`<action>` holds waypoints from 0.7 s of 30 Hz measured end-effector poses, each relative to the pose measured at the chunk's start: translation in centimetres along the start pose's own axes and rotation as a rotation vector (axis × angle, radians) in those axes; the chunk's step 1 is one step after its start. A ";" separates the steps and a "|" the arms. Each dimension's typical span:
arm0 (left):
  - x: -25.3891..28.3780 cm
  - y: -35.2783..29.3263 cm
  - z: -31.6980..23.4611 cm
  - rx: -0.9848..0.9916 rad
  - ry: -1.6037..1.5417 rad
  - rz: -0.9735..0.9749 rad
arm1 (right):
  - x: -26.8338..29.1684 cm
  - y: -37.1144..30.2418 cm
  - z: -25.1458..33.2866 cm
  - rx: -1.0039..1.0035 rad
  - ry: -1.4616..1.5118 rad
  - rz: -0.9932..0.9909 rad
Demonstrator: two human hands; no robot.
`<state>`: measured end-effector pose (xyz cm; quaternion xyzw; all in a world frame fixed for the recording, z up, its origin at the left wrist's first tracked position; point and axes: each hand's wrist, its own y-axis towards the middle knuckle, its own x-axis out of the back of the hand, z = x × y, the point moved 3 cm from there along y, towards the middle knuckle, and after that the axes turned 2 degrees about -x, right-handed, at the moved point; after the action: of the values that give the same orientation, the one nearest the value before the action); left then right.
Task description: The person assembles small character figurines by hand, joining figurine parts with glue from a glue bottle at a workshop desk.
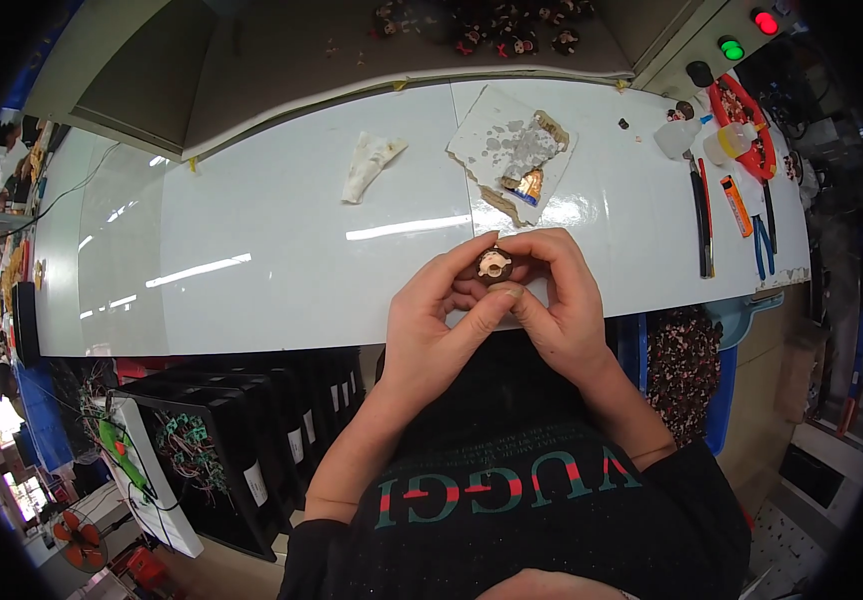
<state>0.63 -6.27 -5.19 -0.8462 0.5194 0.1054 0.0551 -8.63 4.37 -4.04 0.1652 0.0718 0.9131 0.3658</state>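
Head view: small brown figure [493, 266] held between two bare hands over a white table [282, 280]

Seen from above, the small figure is held at the middle of the scene, over the near part of the table. It is dark brown and rounded, with a pale patch facing up toward the camera. It is reached from the left side by the left hand [442, 305] and from the right by the right hand [564, 300]. The fingers of both hands are curled in, with the tips brought close around the piece; both thumbs are brought together just below it. Which hand bears more of the weight cannot be told.

By its look, the piece is judged to be light and fairly stiff, perhaps smooth enough to roll between the fingertips. The raised pale detail is probably its most delicate part, so it is best gripped by the brown sides, lightly, with the pale front left uncovered.

Beyond the hands, a crumpled tube [525, 187] is seen on a grey-spotted board [492, 115], with a crumpled white wipe [362, 180] to its left. At the right, an orange stick-shaped item [737, 207] and blue-handled pliers [764, 252] are laid out, well apart from the hands.
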 end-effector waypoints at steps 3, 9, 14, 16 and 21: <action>0.0 0.0 0.1 0.005 0.004 -0.001 | -0.1 0.0 -0.2 -0.003 -0.003 -0.008; 0.1 0.1 0.0 -0.007 0.008 -0.001 | -0.1 0.1 -0.2 -0.010 0.002 -0.013; 0.1 0.0 0.0 -0.008 0.012 0.002 | -0.2 0.1 -0.3 -0.011 0.029 -0.020; 0.1 0.0 0.0 -0.010 0.008 -0.001 | -0.2 0.0 -0.3 -0.014 0.030 -0.021; 0.3 -0.1 0.1 -0.015 0.005 0.007 | -0.3 -0.1 -0.4 -0.016 0.010 -0.025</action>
<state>0.79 -6.44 -5.37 -0.8449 0.5218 0.1075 0.0470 -8.53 4.20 -4.55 0.1569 0.0684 0.9098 0.3780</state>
